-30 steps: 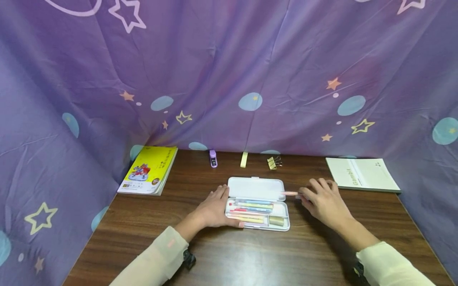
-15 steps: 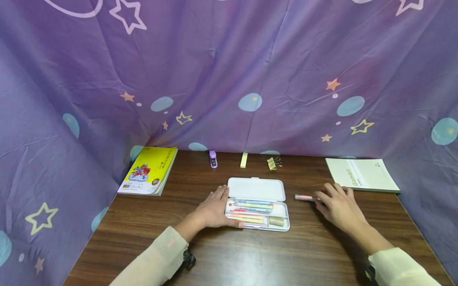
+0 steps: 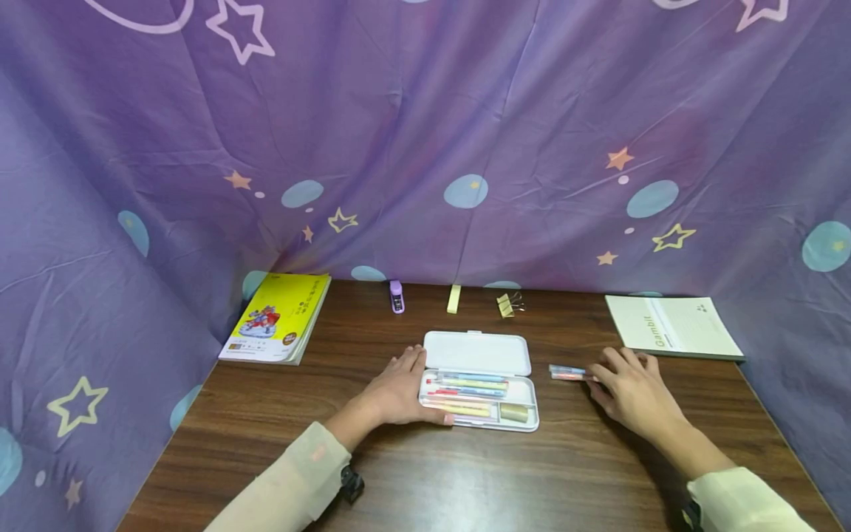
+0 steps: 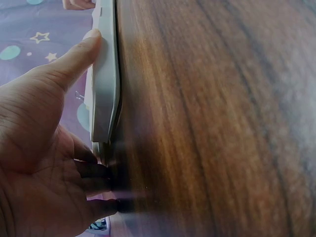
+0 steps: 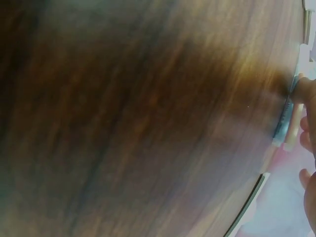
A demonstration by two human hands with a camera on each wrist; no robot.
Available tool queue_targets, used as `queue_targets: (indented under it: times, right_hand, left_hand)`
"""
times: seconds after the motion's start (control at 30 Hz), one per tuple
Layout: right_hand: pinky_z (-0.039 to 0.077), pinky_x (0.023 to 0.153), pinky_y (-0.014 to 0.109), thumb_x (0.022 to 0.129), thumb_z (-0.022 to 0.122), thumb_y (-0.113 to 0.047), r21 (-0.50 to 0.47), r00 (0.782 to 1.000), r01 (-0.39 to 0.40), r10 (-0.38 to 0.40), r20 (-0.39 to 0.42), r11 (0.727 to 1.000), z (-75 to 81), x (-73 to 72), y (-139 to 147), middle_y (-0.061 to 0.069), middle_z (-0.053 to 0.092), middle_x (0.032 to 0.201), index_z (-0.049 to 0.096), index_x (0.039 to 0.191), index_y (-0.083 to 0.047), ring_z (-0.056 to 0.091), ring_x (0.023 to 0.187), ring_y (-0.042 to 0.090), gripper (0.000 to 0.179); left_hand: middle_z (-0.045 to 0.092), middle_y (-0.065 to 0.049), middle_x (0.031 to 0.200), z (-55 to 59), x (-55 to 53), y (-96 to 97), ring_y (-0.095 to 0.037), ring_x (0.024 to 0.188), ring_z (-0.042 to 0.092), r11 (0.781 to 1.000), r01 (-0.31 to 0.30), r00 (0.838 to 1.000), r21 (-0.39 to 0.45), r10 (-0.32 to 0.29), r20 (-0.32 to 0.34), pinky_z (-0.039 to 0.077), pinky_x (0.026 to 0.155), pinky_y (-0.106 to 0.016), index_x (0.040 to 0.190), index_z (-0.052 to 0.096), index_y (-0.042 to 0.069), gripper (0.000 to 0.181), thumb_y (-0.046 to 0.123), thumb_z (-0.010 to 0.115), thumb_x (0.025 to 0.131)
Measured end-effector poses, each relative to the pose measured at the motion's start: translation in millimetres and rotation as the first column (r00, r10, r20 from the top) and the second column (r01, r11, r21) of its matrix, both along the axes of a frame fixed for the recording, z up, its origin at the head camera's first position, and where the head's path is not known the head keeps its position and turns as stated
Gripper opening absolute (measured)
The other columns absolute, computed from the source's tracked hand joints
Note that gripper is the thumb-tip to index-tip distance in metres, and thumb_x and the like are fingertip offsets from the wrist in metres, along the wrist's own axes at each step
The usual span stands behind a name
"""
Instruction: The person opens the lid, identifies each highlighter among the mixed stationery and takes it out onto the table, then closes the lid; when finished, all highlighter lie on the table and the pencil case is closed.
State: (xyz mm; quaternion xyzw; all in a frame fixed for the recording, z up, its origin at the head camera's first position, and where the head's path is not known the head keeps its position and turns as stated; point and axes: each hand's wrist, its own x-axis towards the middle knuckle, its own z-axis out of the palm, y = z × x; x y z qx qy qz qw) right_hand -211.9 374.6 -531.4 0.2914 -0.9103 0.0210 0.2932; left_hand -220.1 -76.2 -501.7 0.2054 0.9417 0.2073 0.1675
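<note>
A white pencil case (image 3: 476,353) lies open on the table, its lid folded back. Several pens (image 3: 468,384) fill its long compartment, and a small olive-gold block (image 3: 514,412) sits in the front right one. My left hand (image 3: 397,388) holds the case's left end, the thumb along the front wall and the fingers round the side; the left wrist view shows that thumb (image 4: 81,54) against the wall. Right of the case, my right hand (image 3: 628,388) pinches two pens (image 3: 567,373), one bluish and one pinkish, by their right ends, low over the table. The fingers hide those ends.
Along the back stand a purple stapler-like item (image 3: 397,297), a pale yellow strip (image 3: 453,299) and yellow binder clips (image 3: 508,305). A yellow book (image 3: 275,318) lies back left and a pale "Gambit" notebook (image 3: 674,325) back right. A purple curtain (image 3: 425,148) encloses the table.
My right hand has drawn back to the right from beside the lid with the pens and lowered slightly. Two pens now show side by side instead of one. The left hand stays put.
</note>
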Motion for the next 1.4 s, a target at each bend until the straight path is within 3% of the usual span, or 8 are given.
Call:
queue_targets:
  times: [0.9,1.1,1.4]
  right_hand:
    - [0.044,0.075,0.057,0.072,0.094,-0.012,-0.028,1.000,0.004,-0.004,0.019,1.000,2.7,1.4,-6.9,0.006,0.066,0.100,0.078,0.100,-0.012,0.060,0.093,0.031,0.032]
    - [0.045,0.076,0.057,0.078,0.095,-0.017,-0.027,0.998,0.000,0.001,0.067,1.000,14.8,3.3,-33.6,0.007,0.068,0.106,0.079,0.112,-0.009,0.061,0.097,0.032,0.038]
    - [0.048,0.078,0.053,0.086,0.092,-0.023,-0.010,0.987,-0.107,0.107,0.122,0.994,26.7,4.1,-95.7,0.004,0.071,0.108,0.080,0.113,-0.011,0.064,0.098,0.026,0.032]
  left_hand:
    - [0.012,-0.020,0.186,1.0,0.8,-1.3,-0.034,0.175,0.011,1.000,-0.010,1.000,0.013,0.010,0.009,0.015,0.143,-0.049,0.176,0.012,0.000,0.140,0.077,0.083,0.083]
    - [0.012,-0.020,0.186,0.8,1.0,-1.8,-0.034,0.175,0.011,1.000,-0.007,1.000,0.012,0.007,0.007,0.015,0.143,-0.050,0.176,0.013,-0.001,0.141,0.079,0.082,0.083]
    - [0.013,-0.021,0.186,-0.2,0.3,-1.2,-0.035,0.175,0.012,1.000,-0.005,1.000,0.011,0.005,0.003,0.016,0.143,-0.050,0.176,0.013,-0.001,0.142,0.080,0.082,0.083]
